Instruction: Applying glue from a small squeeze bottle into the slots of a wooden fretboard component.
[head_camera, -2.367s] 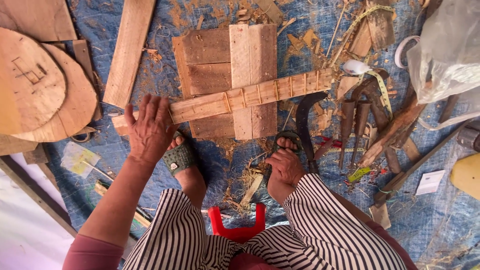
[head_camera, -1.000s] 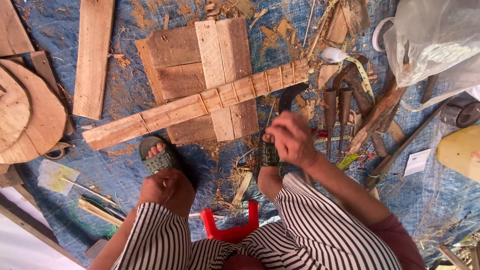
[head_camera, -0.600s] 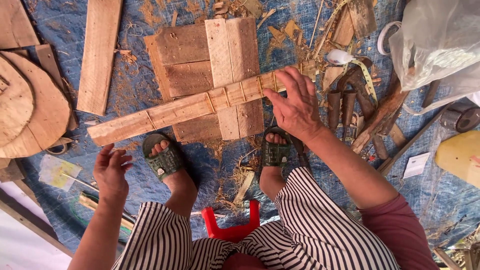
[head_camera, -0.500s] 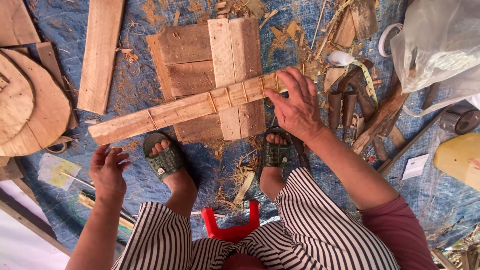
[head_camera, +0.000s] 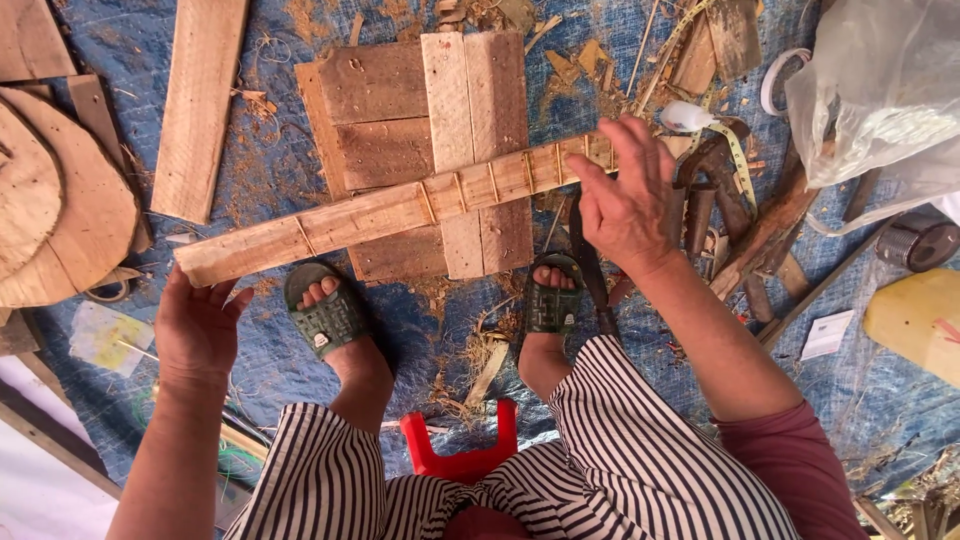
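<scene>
A long marked wooden slat (head_camera: 400, 208) lies slanted across the middle of the frame, resting on a pair of upright boards (head_camera: 478, 150) and darker planks (head_camera: 372, 140) on the blue tarp (head_camera: 280, 180). The right hand (head_camera: 628, 195), fingers spread, rests at its upper right end; the left hand (head_camera: 198, 325), open, sits just under its lower left end. Tools (head_camera: 715, 190) clutter the right, round wooden discs (head_camera: 55, 200) the left edge, a plastic bag (head_camera: 880, 90) upper right.
</scene>
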